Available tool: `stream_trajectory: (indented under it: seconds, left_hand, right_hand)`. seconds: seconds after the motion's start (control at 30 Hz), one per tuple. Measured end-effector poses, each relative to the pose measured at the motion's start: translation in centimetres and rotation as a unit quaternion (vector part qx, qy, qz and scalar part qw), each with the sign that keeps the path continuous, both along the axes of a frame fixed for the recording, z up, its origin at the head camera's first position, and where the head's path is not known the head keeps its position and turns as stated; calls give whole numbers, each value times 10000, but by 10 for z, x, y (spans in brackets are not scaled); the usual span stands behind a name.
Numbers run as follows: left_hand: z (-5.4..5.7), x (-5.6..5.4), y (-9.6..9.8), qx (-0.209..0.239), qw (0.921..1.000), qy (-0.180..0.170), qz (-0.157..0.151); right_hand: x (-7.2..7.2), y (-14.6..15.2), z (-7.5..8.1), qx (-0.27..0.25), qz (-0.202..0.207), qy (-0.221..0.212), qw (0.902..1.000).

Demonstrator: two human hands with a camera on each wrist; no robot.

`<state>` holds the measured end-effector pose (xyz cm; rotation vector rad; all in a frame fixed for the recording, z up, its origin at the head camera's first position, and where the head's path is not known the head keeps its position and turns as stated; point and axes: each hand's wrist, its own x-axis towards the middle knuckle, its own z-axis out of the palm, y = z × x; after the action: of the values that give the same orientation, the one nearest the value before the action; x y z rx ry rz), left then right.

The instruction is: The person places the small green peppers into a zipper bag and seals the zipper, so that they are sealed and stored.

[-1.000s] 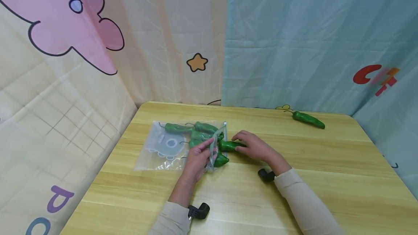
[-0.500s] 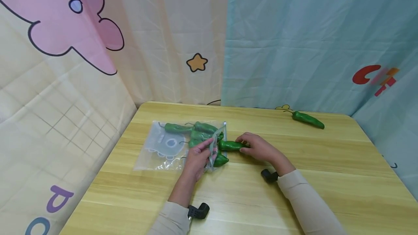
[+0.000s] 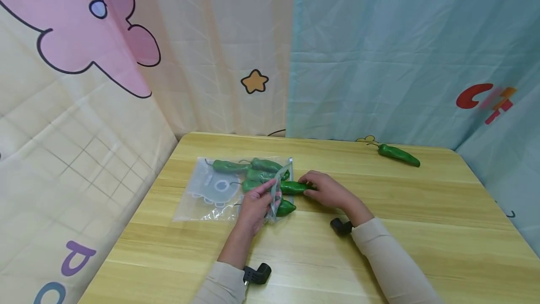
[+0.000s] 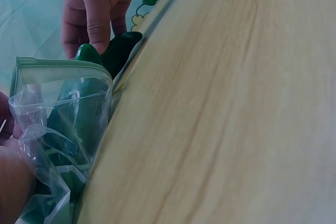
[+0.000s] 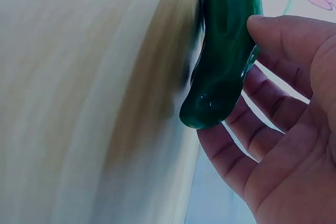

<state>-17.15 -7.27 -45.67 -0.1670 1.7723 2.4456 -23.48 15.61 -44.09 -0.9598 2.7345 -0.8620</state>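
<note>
A clear zip bag (image 3: 190,205) with several green peppers inside lies on the table, its mouth facing right. My left hand (image 3: 255,208) pinches the bag's mouth edge and holds it raised. With thumb and fingers my right hand (image 3: 331,191) grips the tip end of a green pepper (image 3: 295,187), whose stem end is inside the bag. The right wrist view shows the thumb against that pepper (image 5: 223,56) and the fingers behind it. Below it, another pepper's tip (image 3: 287,208) pokes out of the mouth. The left palm and finger ends are partly hidden by the bag.
One loose green pepper (image 3: 398,155) lies near the back right edge of the wooden table (image 3: 422,219). Patterned curtains (image 3: 379,60) hang behind the table and at its sides. A black wrist camera (image 3: 258,274) sits on the left wrist.
My right hand first drew slightly right with the pepper, then moved back left, and the pepper now reaches further into the bag. My left hand has stayed in place.
</note>
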Motion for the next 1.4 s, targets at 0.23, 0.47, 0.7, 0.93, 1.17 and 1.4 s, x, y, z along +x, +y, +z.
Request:
stream_trajectory:
  seconds: [0.23, 0.47, 0.7, 0.93, 1.17, 1.4]
  left_hand:
    - [0, -1, 0, 121, 9999, -7, 11]
    - [-1, -1, 0, 52, 10000, 16, -24]
    - [0, 1, 0, 35, 10000, 57, -39]
    - [0, 1, 0, 63, 9999, 73, -56]
    - [0, 0, 0, -2, 10000, 26, 8]
    - [0, 0, 1, -33, 10000, 46, -5]
  right_hand:
    - [-2, -6, 0, -62, 4, 7, 10000]
    - [-4, -12, 0, -78, 59, 82, 9999]
    - [-6, -18, 0, -111, 130, 93, 9998]
    - [-9, -23, -3, -98, 112, 96, 9998]
    - [-8, -31, -2, -127, 95, 67, 9999]
    - [-8, -36, -1, -145, 79, -35, 9999]
